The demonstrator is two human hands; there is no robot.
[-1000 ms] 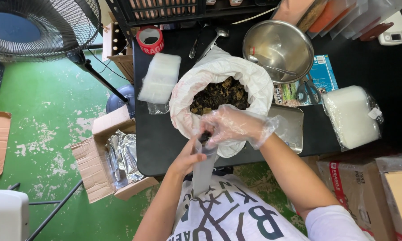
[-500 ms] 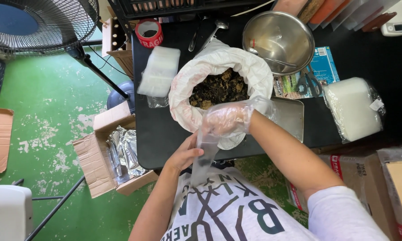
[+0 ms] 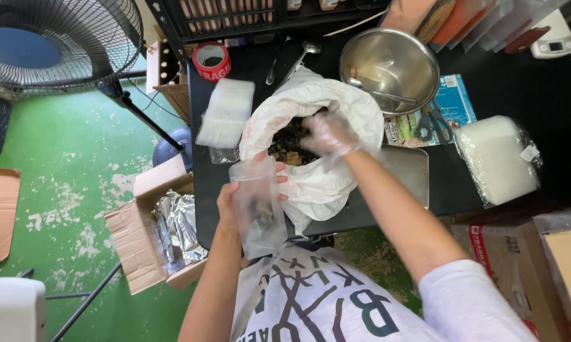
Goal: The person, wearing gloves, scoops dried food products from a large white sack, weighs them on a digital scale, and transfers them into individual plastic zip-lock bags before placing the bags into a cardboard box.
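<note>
I take the big white sack (image 3: 311, 152) on the black table (image 3: 501, 76) as my landmark: it stands open-mouthed near the table's front edge, full of dark, dried, crumbly material (image 3: 288, 142). My left hand (image 3: 244, 196) is just in front of the sack's mouth, at its near-left side, closed around a small clear plastic bag (image 3: 259, 206), thumb behind and fingers curled over the upper rim, holding it upright with a little dark matter already at the bottom. My right hand (image 3: 330, 134), in a thin transparent glove, is down inside the sack's mouth, fingers bent over the contents; whether it has a pinch gathered or is only touching I cannot tell (the glove film blurs the fingertips). I judge the small bag to be very light, limp and slippery, so it wants holding at the rim, where the mouth can be kept open, not by its sagging body. The dried material looks light and brittle, best taken in loose pinches. Behind the sack sits a steel bowl (image 3: 387, 66); to its left, a stack of empty clear bags (image 3: 225, 114).
</note>
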